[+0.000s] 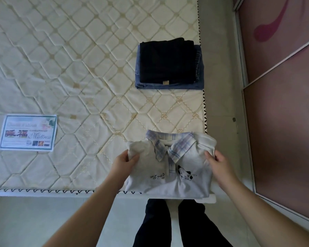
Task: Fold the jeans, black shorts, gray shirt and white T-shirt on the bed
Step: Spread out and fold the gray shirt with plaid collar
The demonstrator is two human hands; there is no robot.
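- Head view: folded shirt (169, 168) with a plaid collar and a panda print lies at the near right corner of the bed (78, 68), collar pointing far, hem overhanging the near edge a little.
- Left hand (125, 162) grips the shirt's left shoulder, fingers (133, 158) curled over the cloth with the thumb on top. Right hand (217, 162) pinches the right shoulder in the same way.
- Key relation: the shirt sits between the two hands, long axis running near–far; both hands are equally close, one on each side edge.
- Far of it, well apart, the black shorts (165, 60) sit folded on the folded jeans (168, 86), stack squared near the right edge.
- Judgement: this shirt looks folded; the likely next move is a lift and carry far onto the stack.
- Material: soft pale knit, limp, creased at the shoulders; denim stiff and thick; quilted mattress with a printed label (28, 132) at left.
- A second shirt is not discernible; it may lie beneath.
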